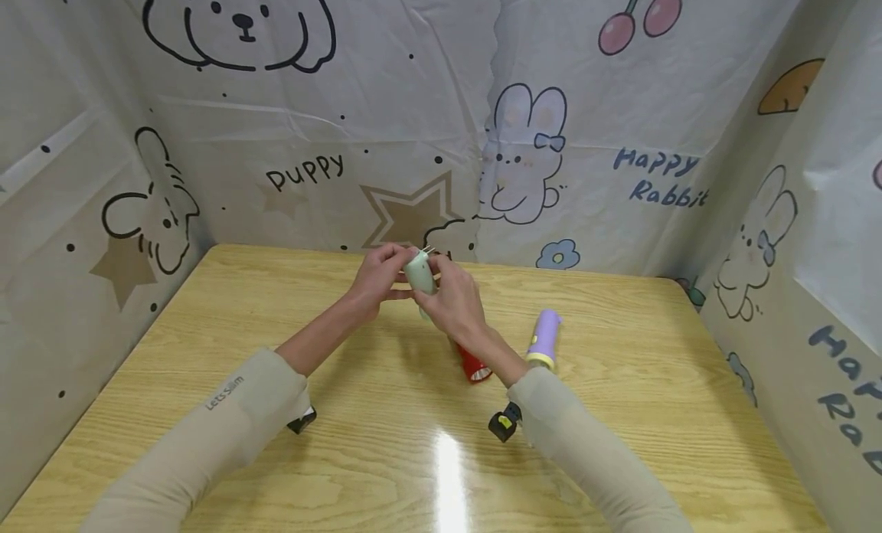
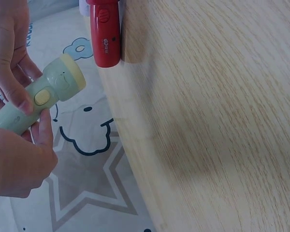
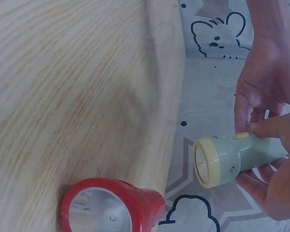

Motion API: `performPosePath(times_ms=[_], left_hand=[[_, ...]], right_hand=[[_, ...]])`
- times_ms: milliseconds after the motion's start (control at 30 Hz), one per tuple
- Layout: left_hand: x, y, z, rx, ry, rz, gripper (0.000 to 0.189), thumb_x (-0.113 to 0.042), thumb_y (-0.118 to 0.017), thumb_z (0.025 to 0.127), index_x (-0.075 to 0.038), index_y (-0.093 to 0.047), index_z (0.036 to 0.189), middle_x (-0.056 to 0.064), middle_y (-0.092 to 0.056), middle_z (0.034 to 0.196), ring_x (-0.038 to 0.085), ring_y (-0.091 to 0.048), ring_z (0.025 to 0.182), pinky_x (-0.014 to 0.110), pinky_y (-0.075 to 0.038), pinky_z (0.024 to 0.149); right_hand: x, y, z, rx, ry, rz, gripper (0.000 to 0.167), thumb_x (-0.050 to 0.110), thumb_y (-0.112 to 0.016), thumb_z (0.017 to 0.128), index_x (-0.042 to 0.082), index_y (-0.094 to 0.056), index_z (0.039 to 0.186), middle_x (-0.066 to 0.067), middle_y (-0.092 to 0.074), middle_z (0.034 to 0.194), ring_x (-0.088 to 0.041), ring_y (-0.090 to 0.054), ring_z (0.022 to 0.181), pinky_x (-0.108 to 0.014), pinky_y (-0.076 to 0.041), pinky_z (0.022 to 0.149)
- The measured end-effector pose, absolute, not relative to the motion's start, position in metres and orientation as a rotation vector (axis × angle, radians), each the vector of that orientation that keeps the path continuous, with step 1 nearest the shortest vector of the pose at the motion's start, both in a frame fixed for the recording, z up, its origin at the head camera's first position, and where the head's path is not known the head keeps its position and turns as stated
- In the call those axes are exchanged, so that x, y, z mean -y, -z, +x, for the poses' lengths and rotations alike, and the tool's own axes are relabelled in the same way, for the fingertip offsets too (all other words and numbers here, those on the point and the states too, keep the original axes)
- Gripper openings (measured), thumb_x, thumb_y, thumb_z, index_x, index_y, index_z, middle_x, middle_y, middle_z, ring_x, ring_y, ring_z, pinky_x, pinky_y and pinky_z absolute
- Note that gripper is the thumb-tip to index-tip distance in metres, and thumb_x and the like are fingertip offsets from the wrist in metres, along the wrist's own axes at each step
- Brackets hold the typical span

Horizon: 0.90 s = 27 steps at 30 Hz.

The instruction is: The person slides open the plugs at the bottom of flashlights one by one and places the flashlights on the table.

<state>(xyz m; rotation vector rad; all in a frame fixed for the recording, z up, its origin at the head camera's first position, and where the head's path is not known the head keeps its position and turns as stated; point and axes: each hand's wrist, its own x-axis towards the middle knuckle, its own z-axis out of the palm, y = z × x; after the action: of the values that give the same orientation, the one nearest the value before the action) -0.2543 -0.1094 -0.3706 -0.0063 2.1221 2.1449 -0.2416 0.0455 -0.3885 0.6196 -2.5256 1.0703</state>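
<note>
A pale green flashlight [image 1: 420, 275] with a cream rim is held up over the far part of the table, tilted, its metal prongs pointing up and its lens end down. My right hand [image 1: 456, 299] grips its body. In the right wrist view, the thumb of that hand lies beside the cream switch [image 3: 241, 136]. The left hand [image 1: 375, 276] holds the flashlight near the pronged end, with one finger against the body by the switch in the left wrist view. Below the right wrist lies a red flashlight [image 1: 475, 364], partly hidden in the head view.
A purple flashlight [image 1: 545, 335] with a yellow rim lies right of the red one on the wooden table [image 1: 386, 449]. Small black objects, one near the left sleeve [image 1: 302, 420] and one near the right [image 1: 503, 426], are partly covered. Printed cloth [image 1: 413, 127] hangs behind the table.
</note>
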Motion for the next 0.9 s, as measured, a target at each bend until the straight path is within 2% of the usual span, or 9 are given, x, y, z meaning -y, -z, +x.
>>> performPosePath(times_ms=[500, 733, 900], left_hand=[[0.1079, 0.3742, -0.2556, -2.109, -2.151, 0.074, 0.028, -0.029, -0.062, 0.099, -0.003, -0.056, 0.108, 0.011, -0.053, 0.113, 0.021, -0.062, 0.087, 0.039, -0.060, 0.080], [0.1062, 0.3748, -0.2557, -2.118, -2.125, 0.071, 0.029, -0.016, -0.065, 0.096, 0.001, -0.054, 0.118, 0.011, -0.052, 0.107, 0.020, -0.059, 0.090, 0.038, -0.060, 0.081], [0.1060, 0.3750, -0.2558, -2.127, -2.099, 0.073, 0.036, -0.012, -0.064, 0.095, 0.003, -0.053, 0.125, 0.013, -0.053, 0.109, 0.022, -0.058, 0.095, 0.039, -0.059, 0.083]], right_hand=[[-0.0496, 0.3848, -0.2434, 2.571, -1.113, 0.589, 0.042, 0.011, -0.081, 0.083, 0.000, -0.062, 0.119, -0.013, -0.069, 0.103, -0.024, -0.068, 0.083, -0.036, -0.059, 0.072], [-0.0510, 0.3827, -0.2443, 2.594, -1.115, 0.569, 0.043, 0.013, -0.082, 0.083, -0.001, -0.062, 0.119, -0.013, -0.070, 0.103, -0.023, -0.070, 0.079, -0.035, -0.059, 0.070], [-0.0517, 0.3812, -0.2448, 2.622, -1.118, 0.544, 0.040, 0.014, -0.081, 0.084, 0.001, -0.063, 0.116, -0.011, -0.071, 0.102, -0.020, -0.068, 0.076, -0.034, -0.058, 0.067]])
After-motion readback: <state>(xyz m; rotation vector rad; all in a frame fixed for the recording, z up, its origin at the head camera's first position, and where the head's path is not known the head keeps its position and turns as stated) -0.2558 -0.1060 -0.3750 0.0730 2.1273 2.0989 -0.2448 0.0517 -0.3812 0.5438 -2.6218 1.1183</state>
